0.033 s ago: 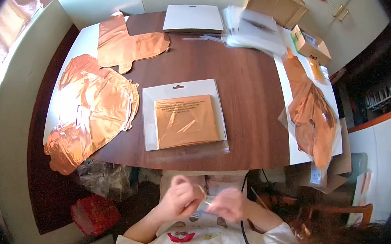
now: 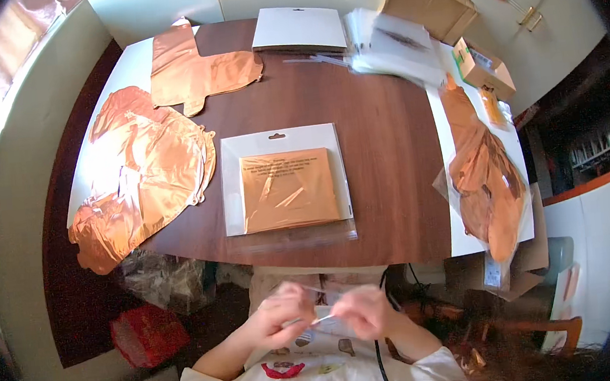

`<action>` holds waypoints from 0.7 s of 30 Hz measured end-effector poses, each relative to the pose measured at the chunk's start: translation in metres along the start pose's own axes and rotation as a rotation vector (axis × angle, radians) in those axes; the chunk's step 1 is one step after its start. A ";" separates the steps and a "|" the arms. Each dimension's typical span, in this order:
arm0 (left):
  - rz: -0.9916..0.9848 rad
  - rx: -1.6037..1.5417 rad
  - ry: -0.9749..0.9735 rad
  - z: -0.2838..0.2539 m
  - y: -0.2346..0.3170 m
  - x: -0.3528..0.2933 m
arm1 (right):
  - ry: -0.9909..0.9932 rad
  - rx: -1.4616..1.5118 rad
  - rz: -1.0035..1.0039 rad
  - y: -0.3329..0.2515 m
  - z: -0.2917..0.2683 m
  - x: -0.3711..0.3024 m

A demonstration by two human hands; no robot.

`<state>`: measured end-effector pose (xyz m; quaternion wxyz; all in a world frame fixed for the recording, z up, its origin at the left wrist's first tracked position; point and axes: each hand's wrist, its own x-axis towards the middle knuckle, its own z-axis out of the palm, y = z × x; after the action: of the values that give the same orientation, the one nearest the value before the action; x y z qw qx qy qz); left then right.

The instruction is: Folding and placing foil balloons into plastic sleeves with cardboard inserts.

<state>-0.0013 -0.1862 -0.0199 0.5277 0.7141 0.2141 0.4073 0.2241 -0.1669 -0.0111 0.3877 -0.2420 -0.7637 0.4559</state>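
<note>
My left hand [image 2: 285, 316] and my right hand [image 2: 363, 311] are held in front of my body, just off the table's near edge. Both are closed, with fingers somewhat blurred by motion. Between them runs a thin, pale, see-through strip [image 2: 323, 319], gripped at its ends; its exact kind is too blurred to tell. On the table ahead lies a flat clear packet [image 2: 289, 192] with a white backing card and folded copper-coloured foil inside.
Flat copper foil balloons [image 2: 148, 161] cover the table's left side. White cards [image 2: 298, 28], clear plastic sleeves [image 2: 397, 46] and thin clear straws [image 2: 318, 60] lie at the back. At right are crumpled copper foil [image 2: 482, 166], a small open box [image 2: 484, 69] and a cardboard box [image 2: 428, 6].
My hands have shifted slightly, the right one turning and rising a little, and more of the thin strip shows between them. Things on the table stay in place.
</note>
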 end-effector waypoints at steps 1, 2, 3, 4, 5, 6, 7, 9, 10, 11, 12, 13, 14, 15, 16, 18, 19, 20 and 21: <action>0.000 -0.399 0.020 0.003 0.000 -0.003 | 0.003 -0.089 0.039 0.002 0.001 0.006; 0.013 -0.501 0.166 0.010 0.002 -0.003 | 0.008 -0.181 0.081 0.004 0.005 0.012; 0.029 -0.609 0.304 0.016 0.006 0.002 | -0.061 -0.196 0.151 0.003 0.012 0.011; -0.068 -0.370 0.360 0.013 0.014 0.012 | -0.107 -0.204 0.065 0.001 0.017 0.005; -0.046 0.078 0.246 0.008 0.014 0.017 | -0.160 -0.203 -0.026 -0.001 0.020 0.001; -0.021 0.524 0.123 0.004 0.013 0.019 | -0.202 -0.124 -0.006 -0.008 0.014 0.002; -0.092 0.564 0.020 0.004 0.011 0.013 | -0.129 -0.098 0.007 -0.006 0.008 0.000; 0.022 -0.125 -0.016 0.003 0.004 0.008 | 0.070 -0.093 0.075 -0.005 0.000 0.006; 0.037 -0.406 0.045 0.007 0.006 0.009 | 0.032 -0.136 0.127 0.002 0.005 0.003; -0.012 -0.381 0.172 0.011 0.008 0.011 | 0.002 -0.188 0.183 0.009 0.011 0.001; -0.061 -0.355 0.299 0.013 0.009 0.012 | -0.065 -0.203 0.197 0.007 0.020 -0.003; -0.129 0.131 0.269 0.009 0.010 0.017 | -0.096 -0.177 0.140 0.002 0.018 -0.008; -0.163 0.380 0.181 0.008 0.013 0.020 | -0.134 -0.141 0.077 -0.009 0.015 -0.007; -0.196 0.627 0.089 0.008 0.015 0.021 | -0.054 -0.045 0.031 -0.011 0.009 -0.005; -0.175 0.454 0.002 0.004 0.013 0.015 | 0.032 -0.085 0.081 -0.009 0.005 -0.005; -0.085 -0.262 0.018 0.007 0.012 0.013 | 0.079 -0.148 0.226 -0.002 0.001 0.003; -0.106 -0.328 0.124 0.011 0.014 0.012 | -0.064 -0.217 0.237 0.001 0.009 -0.003; -0.116 -0.050 0.190 0.013 0.018 0.018 | -0.207 -0.287 0.250 0.000 0.017 -0.006; -0.124 0.228 0.254 0.014 0.020 0.026 | -0.170 -0.149 0.087 -0.003 0.022 -0.007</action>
<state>0.0228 -0.1823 0.0061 0.4361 0.6976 0.3673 0.4339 0.2104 -0.1842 -0.0167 0.2824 -0.2638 -0.8143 0.4332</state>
